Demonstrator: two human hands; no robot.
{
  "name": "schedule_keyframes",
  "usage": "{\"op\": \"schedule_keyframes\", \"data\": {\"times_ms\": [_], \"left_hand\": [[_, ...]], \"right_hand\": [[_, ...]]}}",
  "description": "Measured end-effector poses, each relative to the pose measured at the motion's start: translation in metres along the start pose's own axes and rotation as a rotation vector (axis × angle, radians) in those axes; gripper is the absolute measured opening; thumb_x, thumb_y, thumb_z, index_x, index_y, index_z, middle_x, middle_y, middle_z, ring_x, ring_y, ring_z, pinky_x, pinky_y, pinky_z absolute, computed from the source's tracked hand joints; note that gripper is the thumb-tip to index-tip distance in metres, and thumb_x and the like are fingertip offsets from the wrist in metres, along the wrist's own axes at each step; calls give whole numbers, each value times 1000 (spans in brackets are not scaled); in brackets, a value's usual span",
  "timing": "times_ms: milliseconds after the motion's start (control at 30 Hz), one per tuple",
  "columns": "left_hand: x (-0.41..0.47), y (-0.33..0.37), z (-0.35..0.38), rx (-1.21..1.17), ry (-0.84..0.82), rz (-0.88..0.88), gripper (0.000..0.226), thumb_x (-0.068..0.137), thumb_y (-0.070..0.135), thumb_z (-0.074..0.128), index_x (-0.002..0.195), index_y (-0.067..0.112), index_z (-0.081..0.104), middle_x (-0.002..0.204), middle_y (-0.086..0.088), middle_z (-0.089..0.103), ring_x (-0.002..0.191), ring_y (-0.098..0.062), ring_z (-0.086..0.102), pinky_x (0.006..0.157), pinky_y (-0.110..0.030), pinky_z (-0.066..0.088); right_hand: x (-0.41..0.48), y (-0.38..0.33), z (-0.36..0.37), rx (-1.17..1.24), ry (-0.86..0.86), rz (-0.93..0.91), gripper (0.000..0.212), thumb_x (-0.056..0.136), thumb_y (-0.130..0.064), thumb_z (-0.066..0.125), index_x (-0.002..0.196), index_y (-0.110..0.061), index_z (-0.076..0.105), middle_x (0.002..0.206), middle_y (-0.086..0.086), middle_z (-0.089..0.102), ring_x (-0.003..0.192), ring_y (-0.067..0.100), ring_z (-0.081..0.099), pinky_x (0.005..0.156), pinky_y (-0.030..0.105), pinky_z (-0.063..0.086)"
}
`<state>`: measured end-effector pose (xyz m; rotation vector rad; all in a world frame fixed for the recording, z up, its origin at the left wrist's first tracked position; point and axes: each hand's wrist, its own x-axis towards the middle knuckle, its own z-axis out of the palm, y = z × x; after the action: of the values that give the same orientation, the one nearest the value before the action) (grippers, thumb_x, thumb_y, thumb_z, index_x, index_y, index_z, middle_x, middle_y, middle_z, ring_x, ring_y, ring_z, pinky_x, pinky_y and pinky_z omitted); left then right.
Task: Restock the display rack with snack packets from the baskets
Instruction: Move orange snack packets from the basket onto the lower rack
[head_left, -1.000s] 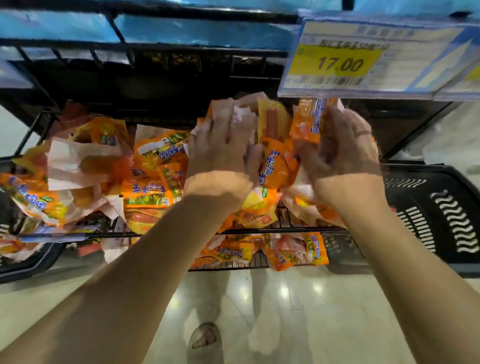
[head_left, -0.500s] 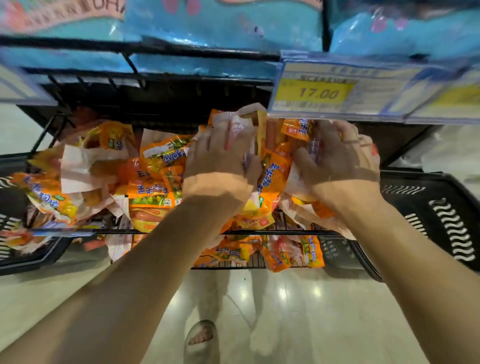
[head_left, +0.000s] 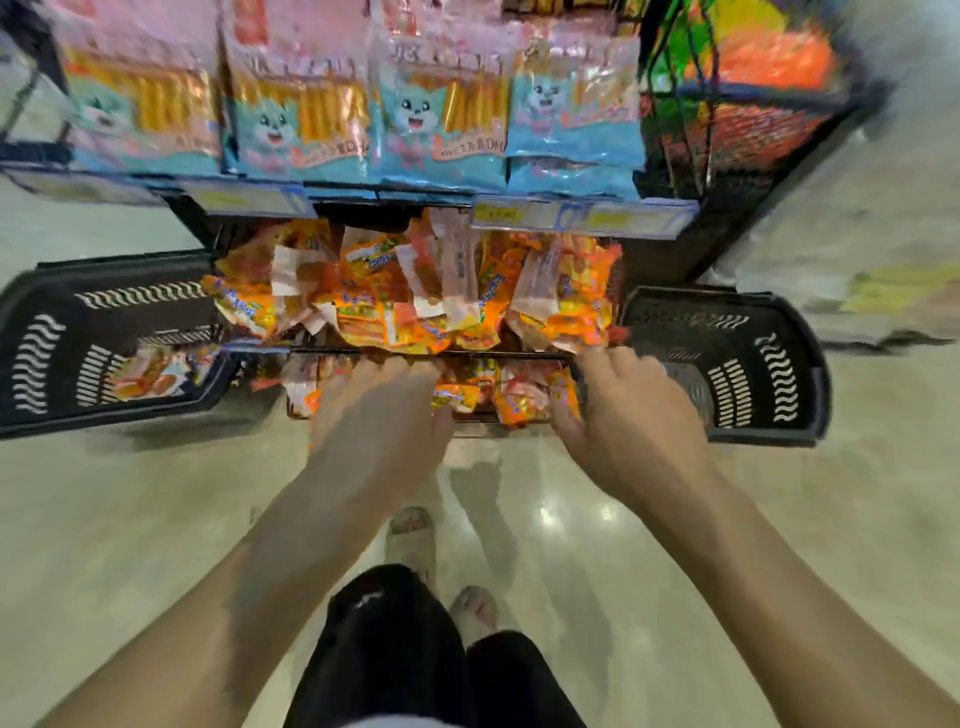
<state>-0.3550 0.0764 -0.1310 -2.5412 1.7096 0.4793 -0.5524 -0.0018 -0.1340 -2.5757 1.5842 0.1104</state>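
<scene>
The restocking appears well advanced: the middle tier of the black wire display rack (head_left: 519, 355) is heaped with crinkly orange foil snack packets (head_left: 395, 312), piled loosely and overlapping, some turned so that their pale, translucent backs are shown. A thinner layer of the same orange packets (head_left: 519, 400) is seen on the lower tier beneath it. Work is judged to remain, since a small cluster of packets (head_left: 156, 374) is left in the bottom of the black slotted plastic basket (head_left: 36, 358) on the floor at the person's left; the matching black basket (head_left: 769, 374) at the right looks empty, though its floor is partly hidden. The left hand (head_left: 382, 421) is stretched out over the lower tier with fingers extended and nothing gripped, as far as the motion blur allows. The right hand (head_left: 631, 415) is spread near the right end of the shelf rail, fingers relaxed and likewise empty. Above, flat glossy blue-and-pink pouches (head_left: 415, 119) printed with a cartoon animal are stood upright in a row, and clear plastic price-tag strips (head_left: 571, 215) are clipped along the shelf edge below them. The pale floor (head_left: 545, 519) is polished and reflective. The foil packets are judged light and slippery, apt to slide off the heap if disturbed.
</scene>
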Motion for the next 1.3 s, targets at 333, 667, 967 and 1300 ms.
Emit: {"op": "schedule_keyframes", "data": {"times_ms": [333, 667, 967, 1300], "left_hand": [[-144, -31, -106, 133, 143, 7, 46, 100, 56, 42, 135, 30, 57, 132, 8, 61, 122, -21, 56, 101, -39, 42], [-186, -69, -204, 144, 306, -103, 48, 100, 59, 40, 137, 32, 56, 133, 9, 62, 123, -20, 57, 101, -37, 44], [-201, -153, -245, 79, 345, -200, 45, 100, 56, 41, 134, 31, 55, 132, 7, 63, 123, -21, 55, 101, -40, 45], [-236, -289, -221, 31, 242, -333, 42, 100, 57, 40, 131, 33, 57, 130, 9, 63, 123, -20, 56, 100, -38, 42]], "right_hand": [[-128, -35, -119, -50, -57, -69, 46, 99, -53, 44, 130, -20, 53, 122, 3, 60, 111, 28, 57, 89, 42, 48], [-127, -90, -210, -120, 115, -195, 50, 101, -59, 38, 136, -25, 50, 129, -1, 58, 115, 23, 55, 93, 38, 49], [-112, -180, -245, -63, 207, -273, 54, 102, -59, 34, 142, -26, 46, 133, -3, 56, 120, 20, 54, 96, 35, 49], [-109, -316, -201, -149, 76, -303, 51, 94, -59, 53, 127, -22, 65, 111, 1, 67, 96, 26, 65, 72, 37, 54]]}}
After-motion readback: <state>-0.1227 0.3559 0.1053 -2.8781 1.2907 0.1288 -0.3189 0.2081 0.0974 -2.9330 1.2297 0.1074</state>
